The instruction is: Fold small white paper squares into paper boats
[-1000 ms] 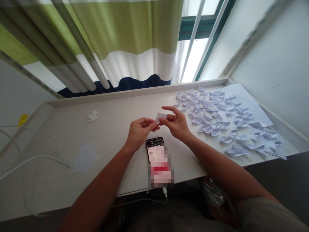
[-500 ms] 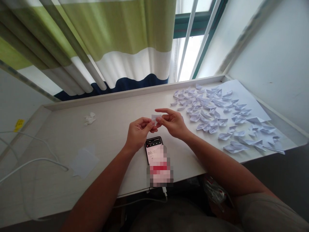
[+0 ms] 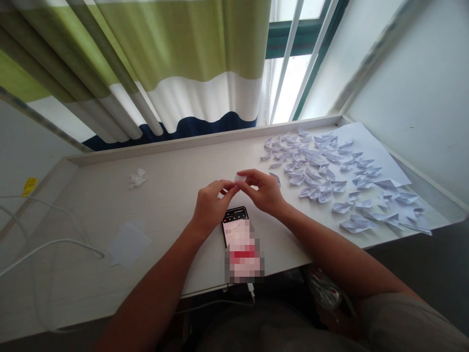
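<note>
Both my hands meet above the pale wooden desk point(image 3: 164, 195), pinching one small white paper piece point(image 3: 239, 178) between them. My left hand point(image 3: 211, 206) has its fingers curled onto the paper from the left. My right hand point(image 3: 264, 191) closes on it from the right, fingers bent over the top. The paper is mostly hidden by my fingertips. A phone point(image 3: 235, 226) with a lit screen lies on the desk just below my hands.
Several small folded white paper shapes point(image 3: 322, 171) cover the desk's right part, on and beside a white sheet point(image 3: 370, 151). A crumpled paper scrap point(image 3: 137, 178) lies far left, a flat white piece point(image 3: 129, 243) near the front, white cables point(image 3: 54, 242) at the left edge.
My right index finger, stretched out before, has curled down over the paper. Both hands have closed tighter on it and lowered slightly toward the phone.
</note>
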`<state>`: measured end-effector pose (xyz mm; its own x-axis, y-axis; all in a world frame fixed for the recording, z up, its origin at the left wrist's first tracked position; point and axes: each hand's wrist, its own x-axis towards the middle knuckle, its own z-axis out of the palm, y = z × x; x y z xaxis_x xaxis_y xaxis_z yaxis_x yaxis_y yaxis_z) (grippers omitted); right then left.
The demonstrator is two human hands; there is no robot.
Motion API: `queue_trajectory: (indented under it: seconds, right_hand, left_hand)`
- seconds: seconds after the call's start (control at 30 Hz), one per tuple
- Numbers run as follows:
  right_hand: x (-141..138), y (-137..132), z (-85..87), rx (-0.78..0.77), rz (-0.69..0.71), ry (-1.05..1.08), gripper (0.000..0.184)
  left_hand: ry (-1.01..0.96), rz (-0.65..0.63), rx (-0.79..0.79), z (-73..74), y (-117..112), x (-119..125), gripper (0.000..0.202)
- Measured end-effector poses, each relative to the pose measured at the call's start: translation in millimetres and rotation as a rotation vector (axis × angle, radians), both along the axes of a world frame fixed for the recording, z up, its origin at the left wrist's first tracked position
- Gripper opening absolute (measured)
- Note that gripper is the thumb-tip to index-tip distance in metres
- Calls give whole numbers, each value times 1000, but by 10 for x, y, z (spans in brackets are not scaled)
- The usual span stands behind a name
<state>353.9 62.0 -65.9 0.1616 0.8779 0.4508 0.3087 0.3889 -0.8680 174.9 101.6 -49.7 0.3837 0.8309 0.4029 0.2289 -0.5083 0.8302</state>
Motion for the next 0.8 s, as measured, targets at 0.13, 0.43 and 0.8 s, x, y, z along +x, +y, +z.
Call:
queue_trajectory:
  seconds: [0.13,0.43,0.8]
  right_hand:
    - [38,31,-13,26,95,102,37]
    - [43,26,47,-1,149,279,43]
    - [18,52,35,-53,82,401,49]
  left_hand:
    - [-92,-79,-163,51,-4,-22,18]
    - [-375,-174,-505,54,12,47,41]
    - [-495,-173,-676,6,-5,98,31]
